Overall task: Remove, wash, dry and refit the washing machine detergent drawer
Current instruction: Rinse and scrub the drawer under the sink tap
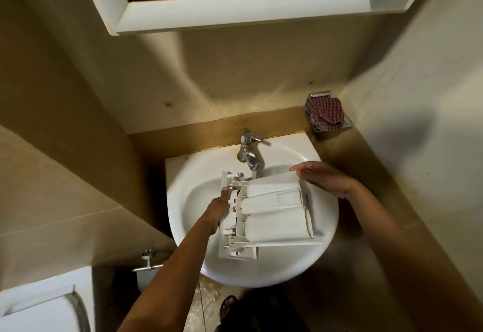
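The white detergent drawer (271, 211) lies upside down over the white sink (198, 175), its front panel to the left. Water runs from the chrome tap (248, 154) onto the drawer's far edge. My left hand (217, 211) grips the front panel end, the fingers hidden behind it. My right hand (321, 177) rests on the drawer's far right corner with its fingers straight.
A red checked cloth (325, 113) sits in a wall-mounted soap dish at the right. A white cabinet (235, 0) hangs above the sink. A toilet tank (44, 305) stands at the lower left. A sandalled foot (228, 305) shows on the floor below.
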Action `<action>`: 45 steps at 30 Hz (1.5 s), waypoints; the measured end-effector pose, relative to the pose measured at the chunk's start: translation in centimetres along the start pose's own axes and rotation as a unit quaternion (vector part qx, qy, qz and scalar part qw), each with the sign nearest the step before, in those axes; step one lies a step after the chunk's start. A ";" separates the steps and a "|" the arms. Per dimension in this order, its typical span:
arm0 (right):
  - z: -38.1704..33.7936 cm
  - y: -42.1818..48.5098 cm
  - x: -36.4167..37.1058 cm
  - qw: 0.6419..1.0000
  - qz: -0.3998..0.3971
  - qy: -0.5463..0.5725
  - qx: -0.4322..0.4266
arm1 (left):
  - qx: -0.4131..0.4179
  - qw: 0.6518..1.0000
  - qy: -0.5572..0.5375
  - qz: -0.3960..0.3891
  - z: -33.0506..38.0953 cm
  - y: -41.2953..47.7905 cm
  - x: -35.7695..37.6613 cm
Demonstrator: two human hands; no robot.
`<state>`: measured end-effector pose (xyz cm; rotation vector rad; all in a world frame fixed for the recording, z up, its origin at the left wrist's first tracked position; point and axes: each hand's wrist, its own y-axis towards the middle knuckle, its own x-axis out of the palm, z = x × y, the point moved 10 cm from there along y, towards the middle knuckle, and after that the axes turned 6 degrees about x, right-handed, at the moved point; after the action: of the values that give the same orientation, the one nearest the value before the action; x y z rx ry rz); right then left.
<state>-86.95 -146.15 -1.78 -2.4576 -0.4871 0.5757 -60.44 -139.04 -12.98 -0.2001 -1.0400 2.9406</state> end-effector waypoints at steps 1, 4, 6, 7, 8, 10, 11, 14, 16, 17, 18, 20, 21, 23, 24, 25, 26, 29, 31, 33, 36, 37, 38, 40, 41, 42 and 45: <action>-0.3 -0.4 -0.1 1.000 0.002 0.001 -0.016 | 0.002 1.000 0.003 0.006 -0.1 0.3 0.0; -1.1 -1.7 0.0 0.998 0.004 0.027 -0.048 | 0.026 0.999 -0.019 0.002 -0.4 1.6 0.4; -1.6 -2.4 0.0 0.997 0.028 0.041 -0.060 | 0.038 0.997 -0.066 0.000 -0.8 1.9 0.5; -1.9 -2.7 0.0 0.995 0.044 0.049 -0.069 | 0.033 0.995 -0.090 -0.004 -1.1 1.9 0.5; -2.4 -3.0 0.0 0.993 0.061 0.056 -0.079 | 0.024 0.993 -0.115 -0.012 -1.4 2.0 0.7; -3.3 -3.5 0.2 0.988 0.088 0.072 -0.103 | 0.008 0.988 -0.149 -0.031 -1.9 2.0 1.2; -3.7 -3.8 0.3 0.985 0.095 0.082 -0.114 | 0.005 0.987 -0.158 -0.037 -2.0 1.9 1.4; -4.3 -4.3 0.7 0.983 0.097 0.094 -0.125 | -0.003 0.982 -0.186 -0.040 -2.3 1.7 2.3; -4.0 -4.6 0.8 0.984 0.106 0.082 -0.116 | -0.007 0.981 -0.192 -0.040 -2.2 1.6 2.8; -3.5 -4.7 0.8 0.985 0.114 0.077 -0.104 | -0.009 0.979 -0.198 -0.042 -2.2 1.5 3.1; -2.9 -4.8 0.9 0.986 0.123 0.075 -0.089 | -0.010 0.977 -0.206 -0.046 -2.2 1.4 3.5; -1.4 -4.9 1.5 0.987 0.125 0.086 -0.055 | -0.009 0.975 -0.216 -0.052 -1.8 1.2 4.2; -0.8 -5.1 2.1 0.986 0.116 0.106 -0.047 | -0.008 0.975 -0.216 -0.055 -1.6 1.2 4.5; 0.0 -5.3 3.4 0.980 0.093 0.171 -0.052 | -0.005 0.975 -0.213 -0.067 -1.3 1.2 5.1; 0.0 -5.5 3.8 0.975 0.087 0.196 -0.062 | -0.005 0.975 -0.212 -0.072 -1.2 1.3 5.3; 0.0 -5.6 4.0 0.971 0.089 0.208 -0.074 | -0.008 0.974 -0.212 -0.076 -1.2 1.4 5.5; -0.2 -5.7 4.1 0.969 0.097 0.208 -0.086 | -0.013 0.974 -0.213 -0.079 -1.2 1.5 5.6; -1.0 -5.8 3.7 0.965 0.133 0.191 -0.121 | -0.034 0.972 -0.219 -0.083 -1.2 1.8 5.8; -1.5 -5.9 3.7 0.962 0.150 0.181 -0.139 | -0.050 0.971 -0.222 -0.079 -1.3 2.1 5.9; -1.9 -6.0 3.6 0.958 0.163 0.181 -0.152 | -0.059 0.972 -0.217 -0.074 -1.4 2.4 6.1; -1.9 -6.3 2.8 0.950 0.201 0.177 -0.162 | -0.060 0.975 -0.199 -0.075 -1.3 2.9 6.5; -1.5 -6.3 2.5 0.947 0.222 0.175 -0.151 | -0.055 0.976 -0.195 -0.081 -1.1 2.9 6.8; -0.9 -6.4 2.0 0.944 0.245 0.174 -0.134 | -0.048 0.977 -0.189 -0.088 -0.7 3.0 7.1; 0.3 -6.6 1.3 0.937 0.288 0.170 -0.097 | -0.037 0.983 -0.156 -0.091 0.1 2.9 7.3; 0.6 -6.8 1.0 0.934 0.302 0.169 -0.091 | -0.033 0.987 -0.130 -0.083 0.4 2.9 7.2; 0.7 -7.1 0.9 0.932 0.308 0.168 -0.093 | -0.029 0.992 -0.104 -0.070 0.7 3.0 7.0; 0.3 -7.6 1.0 0.930 0.309 0.161 -0.113 | -0.015 0.997 -0.065 -0.036 1.5 3.0 6.5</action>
<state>-87.86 -139.69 2.24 -2.8511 0.3949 0.3451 -67.02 -141.94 -14.52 0.0280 -1.0838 2.9078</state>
